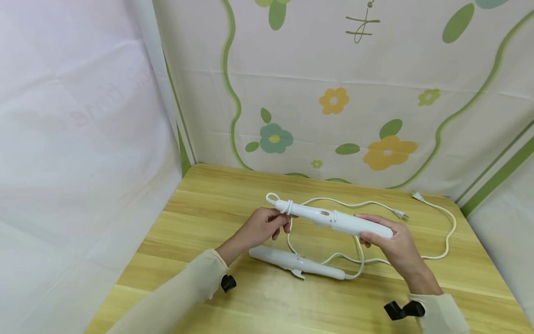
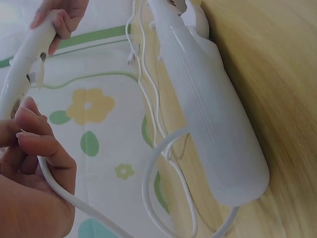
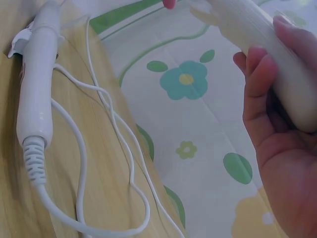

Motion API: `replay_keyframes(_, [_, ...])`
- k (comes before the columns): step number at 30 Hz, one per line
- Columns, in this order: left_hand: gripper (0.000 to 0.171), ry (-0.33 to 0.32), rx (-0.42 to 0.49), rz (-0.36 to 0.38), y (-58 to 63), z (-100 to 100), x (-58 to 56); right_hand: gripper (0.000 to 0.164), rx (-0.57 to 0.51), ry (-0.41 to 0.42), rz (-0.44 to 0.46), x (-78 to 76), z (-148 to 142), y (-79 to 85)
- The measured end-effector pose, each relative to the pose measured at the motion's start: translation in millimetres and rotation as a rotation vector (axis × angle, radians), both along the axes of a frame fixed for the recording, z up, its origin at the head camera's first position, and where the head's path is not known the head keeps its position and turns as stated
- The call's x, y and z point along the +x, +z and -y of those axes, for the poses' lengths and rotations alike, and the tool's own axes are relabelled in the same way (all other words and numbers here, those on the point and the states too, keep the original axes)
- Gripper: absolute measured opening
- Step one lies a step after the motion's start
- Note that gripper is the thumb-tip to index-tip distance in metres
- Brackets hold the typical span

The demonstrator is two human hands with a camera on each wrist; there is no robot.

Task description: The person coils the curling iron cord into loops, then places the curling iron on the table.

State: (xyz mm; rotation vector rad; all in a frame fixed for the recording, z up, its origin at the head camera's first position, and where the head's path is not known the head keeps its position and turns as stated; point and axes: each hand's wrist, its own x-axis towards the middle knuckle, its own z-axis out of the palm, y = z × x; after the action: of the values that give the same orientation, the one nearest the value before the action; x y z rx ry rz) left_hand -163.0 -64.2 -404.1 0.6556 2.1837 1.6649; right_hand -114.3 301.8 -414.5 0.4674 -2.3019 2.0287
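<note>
A white curling iron [image 1: 321,216] is held up over the table, tilted slightly down to the right. My right hand [image 1: 394,239] grips its thick end, thumb and fingers around the body [image 3: 270,54]. At the thin end, part of the cord loops around the handle. My left hand [image 1: 264,223] is there, pinching the white cord [image 2: 74,198], which trails out below the palm in the left wrist view. A second white curling iron [image 1: 298,263] lies on the table beneath, a small lever [image 1: 298,273] jutting from its side.
White cords run across the wooden table [image 1: 200,204] behind and right of the irons. One plug [image 1: 400,214] lies at the back right, another plug [image 1: 417,196] near the far edge. A flower-printed cloth [image 1: 300,125] hangs behind; a white sheet [image 1: 83,162] hangs at left.
</note>
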Motion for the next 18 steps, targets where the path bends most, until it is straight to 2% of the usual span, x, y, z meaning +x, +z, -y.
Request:
replay_keyframes(7, [0.041, 0.019, -0.145, -0.163, 2.3, -1.4, 4.2, 0.035, 0.029, -0.093, 0.047, -4.7, 1.4, 1.7])
replay_keyframes(10, [0.034, 0.038, -0.214, -0.227, 3.3, 0.8, 4.8, 0.035, 0.05, -0.139, 0.06, -5.7, -1.1, 2.1])
replay_keyframes(13, [0.027, 0.051, -0.255, -0.26, 3.3, 3.2, 5.0, 0.036, 0.065, -0.176, 0.077, -5.8, -2.9, 1.4])
replay_keyframes(18, [0.027, -0.012, -0.307, -0.327, 1.2, 5.4, 6.0, 0.037, 0.055, -0.258, 0.097, -7.6, -4.5, -1.0])
